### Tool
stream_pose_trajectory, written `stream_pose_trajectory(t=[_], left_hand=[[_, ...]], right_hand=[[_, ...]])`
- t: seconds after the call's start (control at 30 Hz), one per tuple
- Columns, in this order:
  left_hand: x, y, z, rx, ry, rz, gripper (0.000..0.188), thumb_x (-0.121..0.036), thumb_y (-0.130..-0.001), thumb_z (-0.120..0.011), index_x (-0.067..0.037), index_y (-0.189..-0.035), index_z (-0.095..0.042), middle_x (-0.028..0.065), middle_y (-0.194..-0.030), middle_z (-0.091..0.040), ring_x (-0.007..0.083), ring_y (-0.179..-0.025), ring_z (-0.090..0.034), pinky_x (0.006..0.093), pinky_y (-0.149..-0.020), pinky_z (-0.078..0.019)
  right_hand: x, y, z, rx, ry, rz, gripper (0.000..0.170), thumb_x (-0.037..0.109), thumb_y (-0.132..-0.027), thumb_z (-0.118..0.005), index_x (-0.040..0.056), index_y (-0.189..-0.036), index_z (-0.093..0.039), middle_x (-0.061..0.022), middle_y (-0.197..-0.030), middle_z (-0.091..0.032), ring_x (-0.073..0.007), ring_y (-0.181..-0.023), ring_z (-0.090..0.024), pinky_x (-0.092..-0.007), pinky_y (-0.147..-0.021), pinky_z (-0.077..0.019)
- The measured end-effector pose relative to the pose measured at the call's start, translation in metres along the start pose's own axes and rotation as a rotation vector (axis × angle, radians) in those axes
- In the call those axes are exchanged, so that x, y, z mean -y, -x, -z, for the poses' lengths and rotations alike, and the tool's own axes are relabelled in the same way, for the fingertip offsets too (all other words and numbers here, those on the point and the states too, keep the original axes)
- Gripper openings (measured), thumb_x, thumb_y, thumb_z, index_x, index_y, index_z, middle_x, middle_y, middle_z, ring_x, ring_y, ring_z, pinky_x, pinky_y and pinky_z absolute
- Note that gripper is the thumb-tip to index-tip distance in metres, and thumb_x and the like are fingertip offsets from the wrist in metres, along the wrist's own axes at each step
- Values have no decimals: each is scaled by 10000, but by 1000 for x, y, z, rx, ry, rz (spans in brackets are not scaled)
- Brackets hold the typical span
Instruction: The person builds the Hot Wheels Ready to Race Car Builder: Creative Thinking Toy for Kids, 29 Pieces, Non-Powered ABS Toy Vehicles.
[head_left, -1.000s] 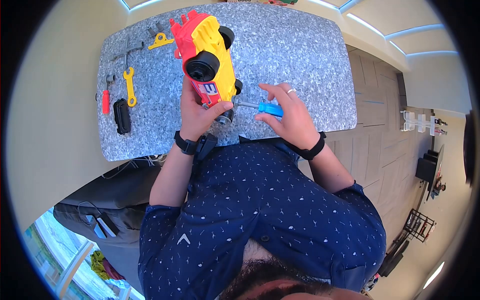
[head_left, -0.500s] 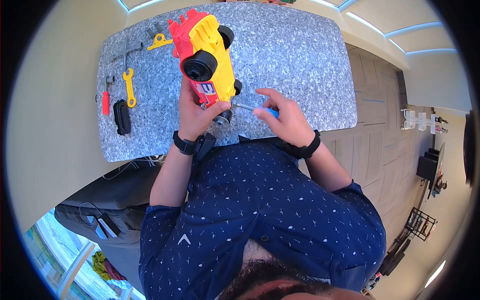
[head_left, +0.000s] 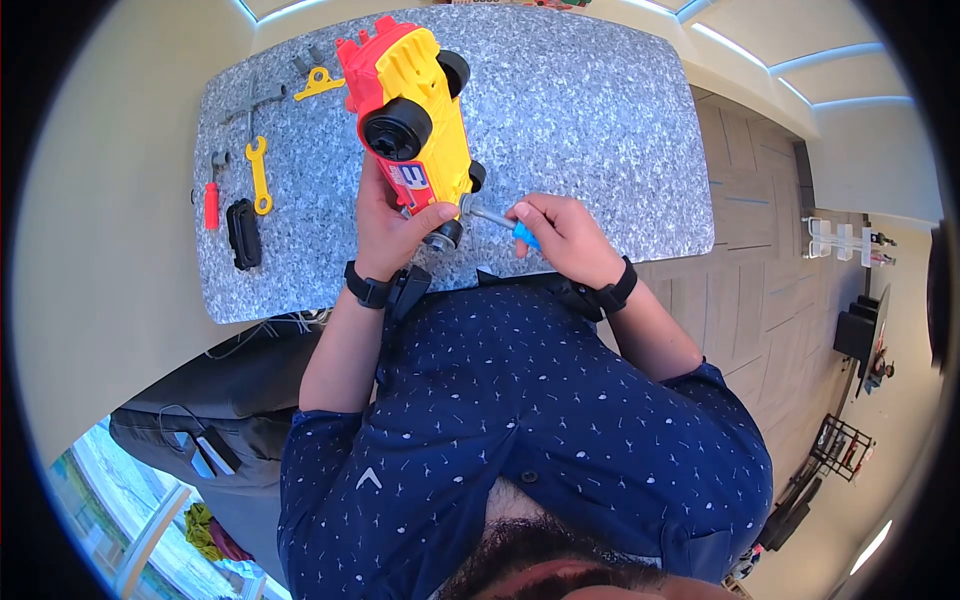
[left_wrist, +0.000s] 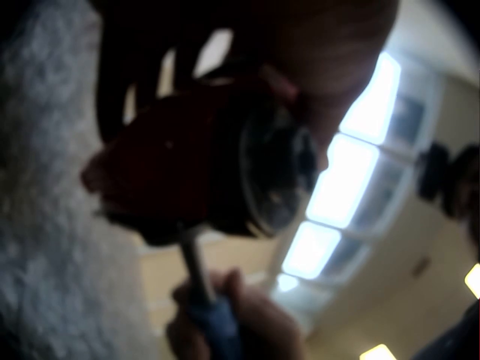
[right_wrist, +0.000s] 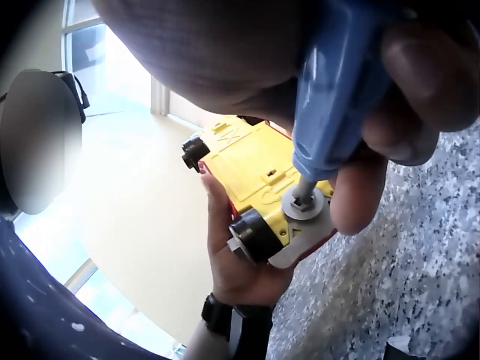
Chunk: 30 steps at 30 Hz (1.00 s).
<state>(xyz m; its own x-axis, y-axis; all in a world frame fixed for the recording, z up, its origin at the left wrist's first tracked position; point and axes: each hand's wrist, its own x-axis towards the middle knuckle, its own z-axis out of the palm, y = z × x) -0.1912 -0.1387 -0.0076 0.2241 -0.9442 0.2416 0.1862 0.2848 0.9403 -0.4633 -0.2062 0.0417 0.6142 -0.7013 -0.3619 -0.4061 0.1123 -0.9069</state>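
My left hand (head_left: 390, 230) grips the rear of a red and yellow toy car (head_left: 425, 75), tilted so its yellow underside and black wheels show. The fingers of my right hand (head_left: 568, 237) are curled round the blue handle of a toy screwdriver (head_left: 524, 236). In the right wrist view, the screwdriver's grey shaft meets a grey bolt (right_wrist: 303, 205) with a round flange on the car's underside. Beside the bolt sits a black wheel (right_wrist: 257, 235) with a grey nut on its outer face. The left wrist view is dark and blurred, with the shaft running up to the car.
On the speckled grey table (head_left: 600, 120), left side, lie a yellow wrench (head_left: 261, 175), a red-handled tool (head_left: 211, 205), a black part (head_left: 243, 235), a grey cross-shaped tool (head_left: 252, 105) and a yellow piece (head_left: 320, 83). The table's front edge runs close to the person's body.
My right hand's fingers, spread loosely around the blue handle before, have curled in round it, and the hand has shifted slightly left. The car has stayed nearly in place.
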Motion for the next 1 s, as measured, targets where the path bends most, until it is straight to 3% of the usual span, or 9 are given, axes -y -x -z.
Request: stream_pose_trajectory(t=[0.1, 0.4, 0.57, 0.7, 0.77, 0.8, 0.87, 0.93, 1.0], left_hand=[[2, 2, 3, -4, -30, 2, 976, -180, -869, -966, -43, -1633, -374, 118, -1533, -591, 253, -1397, -631, 430, -1152, -549], [5, 7, 5, 45, -90, 29, 959, -191, -855, -980, -41, -1606, -403, 115, -1503, -610, 243, -1361, -654, 415, -1126, -562], [0, 3, 5, 9, -124, 13, 1006, -223, -826, -1009, -46, -1615, -409, 102, -1498, -614, 231, -1356, -650, 407, -1122, -561], [-41, -23, 4, 38, -604, -148, 1035, -243, -808, -1010, -32, -1638, -428, 141, -1492, -620, 284, -1374, -648, 418, -1120, -552], [-69, -44, -10, 80, -950, -324, 1044, -248, -806, -998, -35, -1658, -434, 169, -1499, -618, 329, -1382, -648, 422, -1122, -546], [-76, -52, -16, 109, -1057, -360, 1048, -264, -801, -974, -116, -1690, -439, 200, -1511, -603, 393, -1368, -638, 454, -1106, -557], [-73, -63, -22, 166, -1273, -304, 1043, -278, -802, -964, -190, -1700, -440, 188, -1514, -601, 393, -1347, -639, 469, -1081, -572], [-64, -73, -30, 199, -1444, -266, 999, -296, -816, -947, -276, -1689, -463, 170, -1499, -603, 382, -1311, -642, 495, -1030, -595], [-47, -81, -33, 229, -1538, -291, 973, -299, -825, -939, -276, -1680, -474, 164, -1491, -603, 377, -1297, -644, 493, -1022, -600]], right_hand=[[25, 8, -10, -181, 297, 302, 264, 240, -1011, -812, 24, -1157, -766, -87, -909, -762, -191, -770, -677, -350, -743, -545], [9, 0, -5, -17, 101, 163, 229, 199, -1051, -757, -10, -1137, -792, -103, -957, -802, -155, -799, -738, -329, -787, -567], [3, 1, -2, -52, -16, 165, 221, 187, -1070, -747, -11, -1166, -766, -53, -938, -771, -125, -852, -716, -324, -809, -556], [-20, -7, 16, -281, -83, 184, 222, 198, -1072, -756, 21, -1190, -695, 15, -870, -680, -91, -837, -657, -323, -809, -534], [-25, -15, 33, -354, -196, 150, 214, 222, -1079, -754, 68, -1191, -657, 40, -837, -606, -78, -710, -591, -294, -647, -507], [-27, -19, 40, -397, -282, 126, 212, 223, -1080, -753, 75, -1197, -657, 40, -837, -600, -78, -684, -582, -283, -603, -493], [-32, -35, 48, -517, -420, 152, 232, 270, -1112, -702, 76, -1223, -642, 30, -811, -563, -80, -583, -536, -262, -476, -440], [-31, -41, 59, -493, -482, 136, 261, 302, -1136, -655, 61, -1235, -635, 18, -807, -563, -84, -583, -536, -264, -489, -452], [-36, -44, 67, -460, -485, 123, 299, 310, -1160, -587, 39, -1280, -631, -7, -820, -579, -95, -591, -546, -268, -494, -457]])
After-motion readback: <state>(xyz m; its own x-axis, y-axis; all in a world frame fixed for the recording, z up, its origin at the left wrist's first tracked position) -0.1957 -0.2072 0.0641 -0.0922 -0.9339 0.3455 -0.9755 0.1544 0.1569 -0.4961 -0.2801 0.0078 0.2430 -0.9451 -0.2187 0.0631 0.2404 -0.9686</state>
